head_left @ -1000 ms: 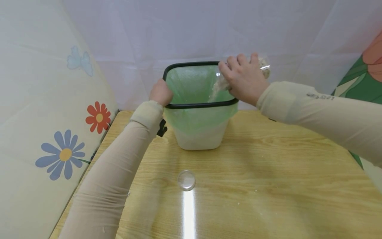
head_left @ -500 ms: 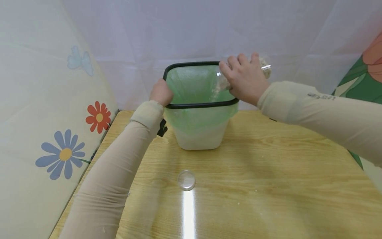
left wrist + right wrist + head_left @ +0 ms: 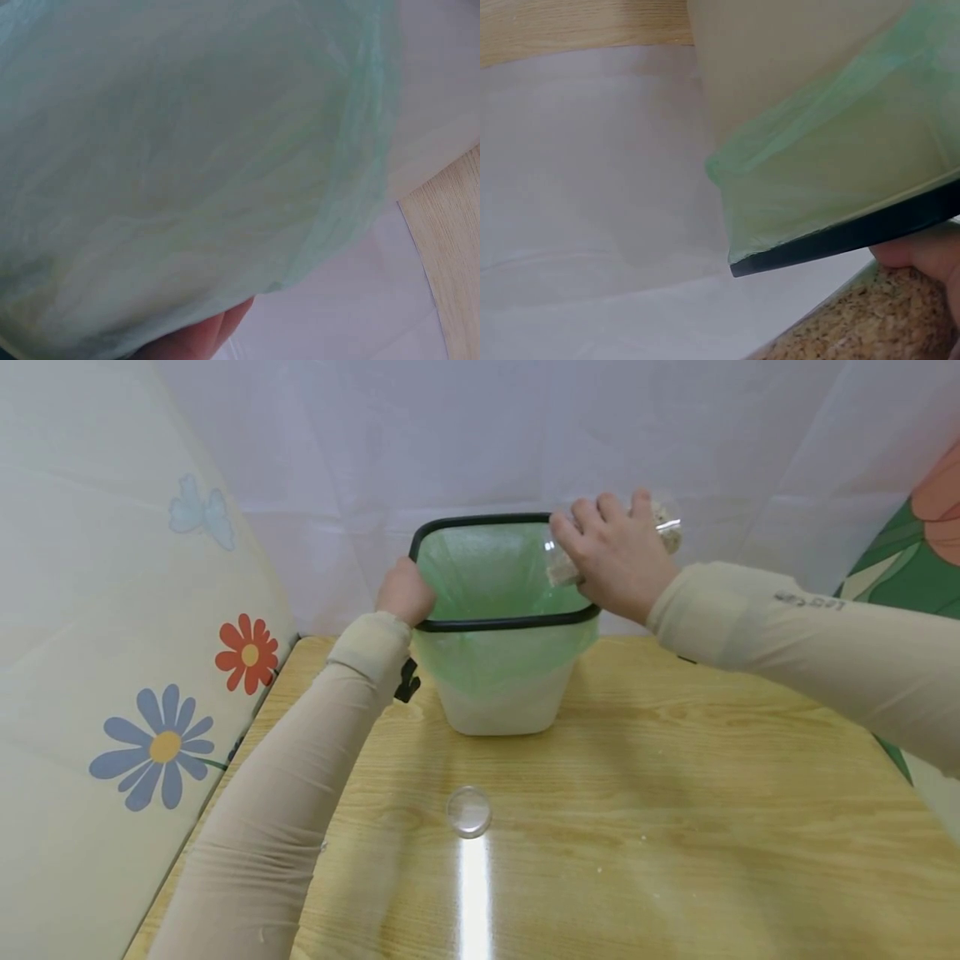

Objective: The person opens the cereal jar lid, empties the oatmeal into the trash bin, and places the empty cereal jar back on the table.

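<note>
Left hand: [image 3: 406, 594] fingers curled over the bin's left side near the front corner, gripping the rim; in the left wrist view a few fingers show below the green plastic, the rest hidden.
Right hand: [image 3: 618, 556] wrapped round the jar from above, fingers bent over it.
Jar: [image 3: 558, 562] clear, tilted well over, mouth end above the bin's opening on the right, base higher and beyond the rim.
Jar contents: [image 3: 877, 322] flaky, tan with dark specks in the right wrist view; some lie near the mouth, more toward the base.
Bin: [image 3: 502, 714] whitish, narrowing downward, upright at the far side of the bench.
Liner: [image 3: 510, 660] thin green plastic, lining the inside and folded down outside.
Rim: [image 3: 517, 623] black, rounded rectangle, over the liner.
Sleeves: beige, on both arms; dark lettering on the right one [image 3: 825, 643].
Black object: [image 3: 407, 682] small, beside the left cuff; cannot tell what it is.
Clear disc: [image 3: 469, 812] round, flat on the bench, nearer the viewer than the bin.
Bench: [image 3: 712, 777] wood-grained; scattered pale specks, bright streak of reflected light below the disc.
Backdrop: [image 3: 480, 435] pale, creased sheet behind the bin.
Left panel: blue flower [image 3: 165, 747], red flower [image 3: 250, 655], pale butterfly [image 3: 202, 512].
</note>
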